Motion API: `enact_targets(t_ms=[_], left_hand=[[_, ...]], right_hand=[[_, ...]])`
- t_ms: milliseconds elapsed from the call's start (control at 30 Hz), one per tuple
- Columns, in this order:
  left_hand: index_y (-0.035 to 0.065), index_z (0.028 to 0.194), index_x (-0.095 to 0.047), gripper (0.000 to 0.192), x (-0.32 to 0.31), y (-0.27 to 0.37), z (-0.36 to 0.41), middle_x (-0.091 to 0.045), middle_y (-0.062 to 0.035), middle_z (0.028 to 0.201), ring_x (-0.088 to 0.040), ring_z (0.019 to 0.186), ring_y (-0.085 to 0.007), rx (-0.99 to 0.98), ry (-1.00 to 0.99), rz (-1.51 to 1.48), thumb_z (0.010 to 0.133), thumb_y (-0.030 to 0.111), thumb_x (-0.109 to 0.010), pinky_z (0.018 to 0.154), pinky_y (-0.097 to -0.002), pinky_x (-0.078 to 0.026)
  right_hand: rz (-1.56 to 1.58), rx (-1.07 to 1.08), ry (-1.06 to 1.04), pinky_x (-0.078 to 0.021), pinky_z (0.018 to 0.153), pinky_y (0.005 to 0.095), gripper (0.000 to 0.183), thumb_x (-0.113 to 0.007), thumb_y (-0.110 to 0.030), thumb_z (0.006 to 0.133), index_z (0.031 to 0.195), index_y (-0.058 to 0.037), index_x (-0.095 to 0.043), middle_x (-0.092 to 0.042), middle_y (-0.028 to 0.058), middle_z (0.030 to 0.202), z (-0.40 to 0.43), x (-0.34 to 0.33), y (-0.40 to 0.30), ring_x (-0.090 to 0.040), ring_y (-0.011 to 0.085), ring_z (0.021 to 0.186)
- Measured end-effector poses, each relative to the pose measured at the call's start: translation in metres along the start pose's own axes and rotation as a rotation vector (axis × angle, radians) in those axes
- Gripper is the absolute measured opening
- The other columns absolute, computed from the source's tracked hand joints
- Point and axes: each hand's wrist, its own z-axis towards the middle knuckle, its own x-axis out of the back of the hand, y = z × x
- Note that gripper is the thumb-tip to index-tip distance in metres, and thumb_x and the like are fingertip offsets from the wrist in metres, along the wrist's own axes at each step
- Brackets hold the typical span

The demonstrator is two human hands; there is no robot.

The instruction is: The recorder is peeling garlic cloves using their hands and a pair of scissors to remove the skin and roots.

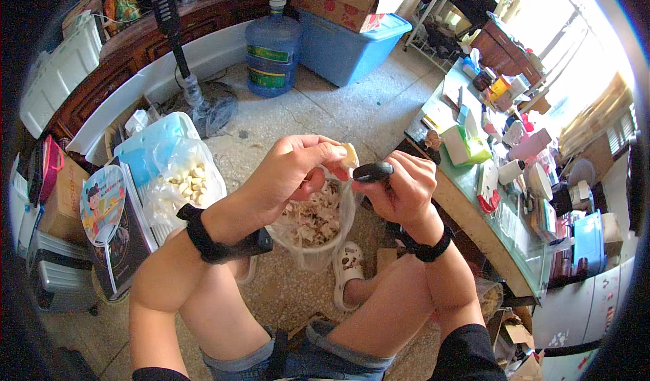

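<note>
My left hand [299,165] pinches a pale, peeled-looking garlic clove [350,155] between thumb and fingers. In my right hand [409,188] is a small black-handled cutting tool [373,172], held close to the clove; its working end is mostly hidden by my fingers. Below both hands stands a round bin [317,249] lined with clear plastic, holding a heap of papery garlic skins [317,216]. Left of my left forearm, many peeled garlic cloves [190,184] lie in a clear plastic bag [213,178].
A glass-topped desk [457,178] crowded with goods runs along the right, with a garlic bulb [432,140] near its edge. Ahead are a water-cooler bottle [274,53], a blue storage box [350,46] and a fan stand [177,51]. At left lies a paper hand fan [104,203].
</note>
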Motion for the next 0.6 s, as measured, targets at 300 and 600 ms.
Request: enact_targets(t_ms=[300, 600], left_hand=[[0.0013, 0.093, -0.058, 0.021, 0.0062, 0.0016, 0.0020, -0.063, -0.0046, 0.074, -0.038, 0.040, -0.0020, -0.055, 0.017, -0.016, 0.082, 0.018, -0.054, 0.035, -0.0156, -0.027], [0.0049, 0.092, -0.054, 0.020, 0.0053, 0.0032, 0.0016, -0.049, 0.0041, 0.058, -0.034, 0.039, -0.0020, -0.068, -0.059, 0.089, 0.081, 0.021, -0.056, 0.035, -0.0173, -0.024]], right_hand=[[0.086, -0.342, -0.044, -0.0371, 0.038, 0.0294, 0.048, -0.078, -0.034, 0.062, 0.054, -0.0076, -0.039, -0.044, 0.0055, 0.048, 0.0011, 0.0006, -0.0034, -0.046, 0.0194, 0.039], [0.194, -0.385, -0.135, -0.0411, 0.043, 0.0309, 0.029, -0.071, -0.025, 0.070, 0.063, -0.0053, -0.050, -0.052, 0.0087, 0.053, -0.0024, -0.0037, -0.0011, -0.052, 0.0233, 0.043]])
